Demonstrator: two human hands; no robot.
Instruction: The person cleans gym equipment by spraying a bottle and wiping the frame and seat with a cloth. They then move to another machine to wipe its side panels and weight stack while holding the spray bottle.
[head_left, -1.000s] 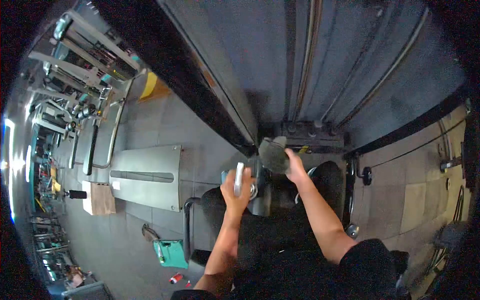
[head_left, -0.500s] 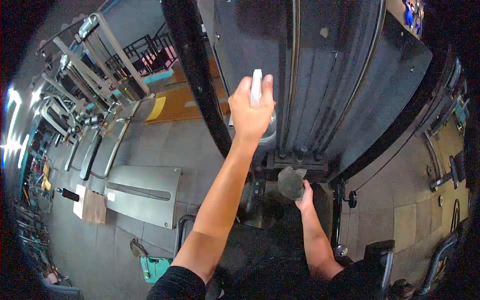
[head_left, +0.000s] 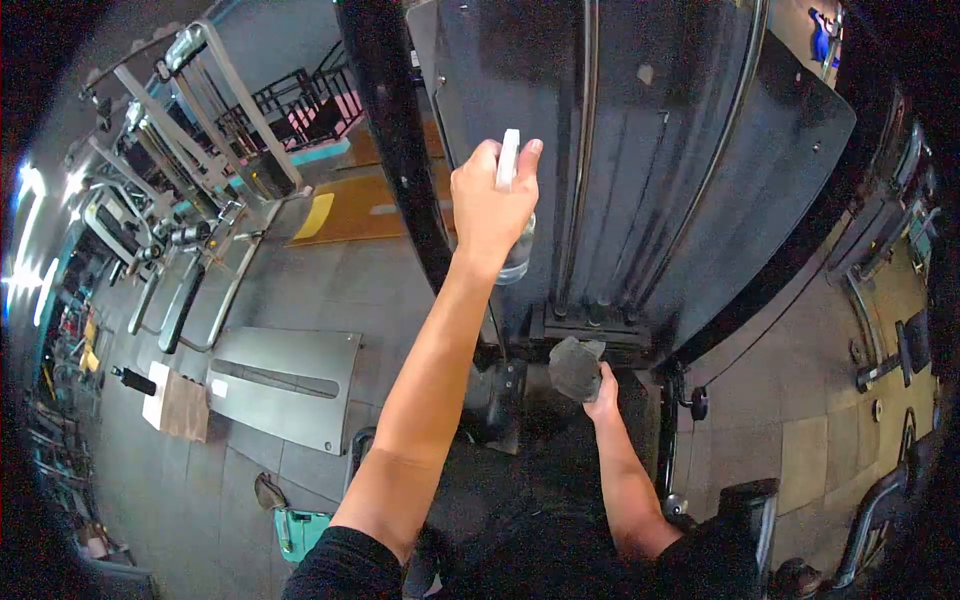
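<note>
My left hand (head_left: 493,205) is closed around the neck of a spray bottle (head_left: 514,262) with a white trigger head and a clear body. It is raised in front of the dark panel (head_left: 660,180) of a gym machine. Lower and to the right, my right hand (head_left: 603,396) grips a crumpled grey cloth (head_left: 575,368), just in front of the weight machine's base (head_left: 590,328). The cloth hides most of the right fingers. Neither hand visibly touches the panel.
A black upright post (head_left: 395,130) runs along the panel's left side. On the floor at left lie a silver metal plate (head_left: 290,420), a box (head_left: 180,405) and a green toolbox (head_left: 303,533). Other gym machines (head_left: 190,180) stand further back. A cable pulley (head_left: 698,403) is at right.
In view, both hands have shifted slightly left, the left with the spray bottle and the right with the cloth. The camera view has tilted a little. Both grips stay the same.
</note>
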